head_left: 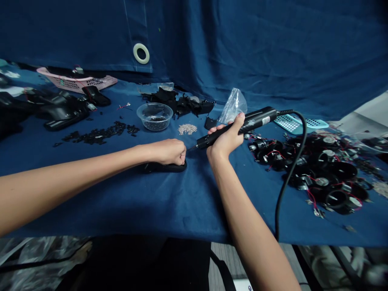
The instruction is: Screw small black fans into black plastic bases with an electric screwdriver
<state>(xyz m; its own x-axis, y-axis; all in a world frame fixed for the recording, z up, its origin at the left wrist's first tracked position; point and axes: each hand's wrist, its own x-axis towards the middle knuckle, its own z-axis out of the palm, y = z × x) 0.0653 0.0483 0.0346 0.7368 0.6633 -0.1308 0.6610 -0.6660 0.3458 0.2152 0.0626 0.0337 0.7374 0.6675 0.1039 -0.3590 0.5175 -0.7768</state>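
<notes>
My right hand [226, 139] is wrapped round a black corded electric screwdriver [257, 120], held slanting with its bit pointing left. The bit's tip is close to my left hand [171, 152], whose fingers are curled closed. Under that hand a black plastic part [171, 167] lies on the blue cloth, mostly covered by the hand. The fingers seem to rest on this part; anything smaller between them is hidden. Just beyond my hands are a small pile of silver screws [187, 129] and a clear round bowl [154, 117] with dark small pieces inside.
Small black pieces [100, 133] lie left of the bowl. Black housings [60, 107] and a pink basket [75, 83] stand at the far left. Black round parts with red wires [321, 173] cover the right side, near a teal basket [291, 124]. A clear bag [233, 106] lies behind the screwdriver.
</notes>
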